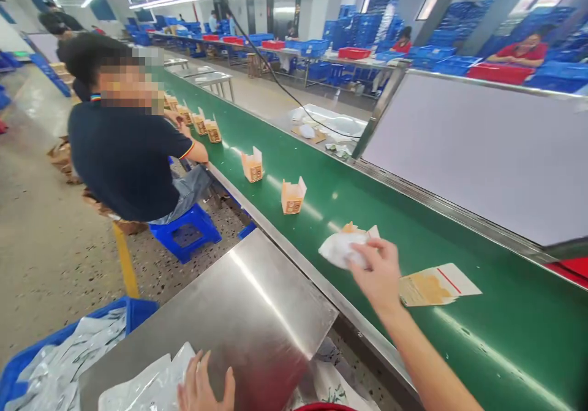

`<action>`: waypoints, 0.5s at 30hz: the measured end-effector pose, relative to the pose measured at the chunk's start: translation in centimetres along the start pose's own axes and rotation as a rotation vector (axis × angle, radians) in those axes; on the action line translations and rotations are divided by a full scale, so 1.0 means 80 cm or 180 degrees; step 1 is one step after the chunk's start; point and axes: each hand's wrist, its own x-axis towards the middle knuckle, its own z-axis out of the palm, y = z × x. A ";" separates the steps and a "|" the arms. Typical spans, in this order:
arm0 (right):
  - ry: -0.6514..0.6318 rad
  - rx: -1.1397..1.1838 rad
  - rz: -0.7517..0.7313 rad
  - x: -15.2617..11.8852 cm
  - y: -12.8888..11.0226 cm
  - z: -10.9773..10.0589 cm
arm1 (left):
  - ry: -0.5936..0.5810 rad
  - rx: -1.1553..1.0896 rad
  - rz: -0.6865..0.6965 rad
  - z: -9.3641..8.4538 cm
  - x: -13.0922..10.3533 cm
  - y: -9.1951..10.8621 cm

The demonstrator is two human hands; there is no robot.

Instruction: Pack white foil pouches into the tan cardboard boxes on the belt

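Observation:
My right hand pinches a white packet over the green conveyor belt. The packet hides most of a small open carton on the belt; whether they touch I cannot tell. Beside my right wrist, another carton lies with its flap pointing right. My left hand rests low over the steel table, fingers spread, next to white plastic pouches that it seems to touch. Farther up the belt, an upright carton stands with its flaps raised, and a similar carton follows behind it.
A blue crate full of silvery-white pouches stands left of the table. A co-worker sits on a blue stool along the belt, close to more cartons. A pale panel rises beyond the belt's far edge.

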 end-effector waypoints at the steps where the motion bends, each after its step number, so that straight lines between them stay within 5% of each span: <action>1: 0.0160 -0.0455 0.0035 0.015 0.025 -0.019 | -0.0170 -0.0212 0.0255 0.010 0.012 0.024; 3: 0.0079 -0.1205 0.0023 0.037 0.062 -0.034 | -0.0465 -0.0643 0.0588 0.030 0.026 0.078; 8: -0.1537 -0.1568 -0.0012 0.045 0.109 -0.011 | -0.1245 -0.1437 0.0699 0.048 0.018 0.188; 11: -0.2198 -0.1364 -0.0107 0.041 0.129 -0.014 | -0.1526 -0.1637 0.0596 0.044 0.004 0.206; 15: -0.2874 -0.0940 -0.0221 0.036 0.148 -0.014 | -0.1825 -0.1731 0.0290 0.038 -0.004 0.192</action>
